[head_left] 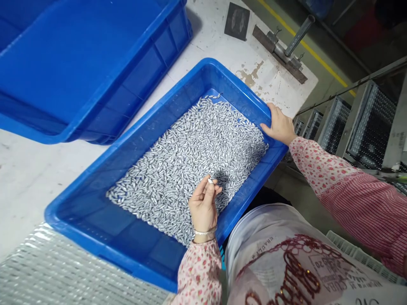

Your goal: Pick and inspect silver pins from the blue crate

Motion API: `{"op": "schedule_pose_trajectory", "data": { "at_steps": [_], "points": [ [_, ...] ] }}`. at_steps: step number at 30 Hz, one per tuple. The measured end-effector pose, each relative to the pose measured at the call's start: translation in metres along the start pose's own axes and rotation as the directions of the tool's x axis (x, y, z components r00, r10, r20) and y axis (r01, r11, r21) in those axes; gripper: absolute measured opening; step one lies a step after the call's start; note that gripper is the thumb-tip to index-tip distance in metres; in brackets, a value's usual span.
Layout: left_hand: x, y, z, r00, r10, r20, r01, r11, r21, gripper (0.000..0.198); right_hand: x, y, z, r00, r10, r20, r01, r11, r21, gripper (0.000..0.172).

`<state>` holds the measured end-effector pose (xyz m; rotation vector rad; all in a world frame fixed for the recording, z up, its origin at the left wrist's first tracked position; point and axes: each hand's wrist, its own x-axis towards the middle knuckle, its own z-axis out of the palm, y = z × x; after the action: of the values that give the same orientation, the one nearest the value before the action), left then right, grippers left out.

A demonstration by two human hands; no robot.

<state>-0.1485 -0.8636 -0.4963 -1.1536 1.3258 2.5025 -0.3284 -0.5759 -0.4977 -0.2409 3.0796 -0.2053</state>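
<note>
A shallow blue plastic tub (104, 250) sits at an angle, its bottom mostly covered by a layer of small silver spindle-shaped pieces (178, 169). Over the near part of this layer, my left hand (205, 201) pinches one silver spindle-shaped piece (210, 181) between thumb and fingertips. A bracelet circles that wrist. At the tub's right end, my right hand (280, 123) is closed on the rim, thumb on the inner side and fingers over the top edge.
A larger, deeper blue bin (152, 59) stands at upper left on the white worktable (219, 46). Beyond the tub are a dark square plate (237, 21) and a metal bar clamp with handle (281, 55). Ribbed silvery material (63, 271) lies lower left; racks of trays (333, 123) stand right.
</note>
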Motion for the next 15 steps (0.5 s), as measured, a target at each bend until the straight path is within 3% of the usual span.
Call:
{"op": "schedule_pose_trajectory", "data": {
  "at_steps": [15],
  "points": [
    [0.0004, -0.001, -0.0012, 0.999, 0.012, -0.045, -0.012, 1.0, 0.001, 0.04, -0.0002, -0.0043, -0.0043, 0.998, 0.037, 0.05, -0.035, 0.998, -0.048, 0.077]
  ]
}}
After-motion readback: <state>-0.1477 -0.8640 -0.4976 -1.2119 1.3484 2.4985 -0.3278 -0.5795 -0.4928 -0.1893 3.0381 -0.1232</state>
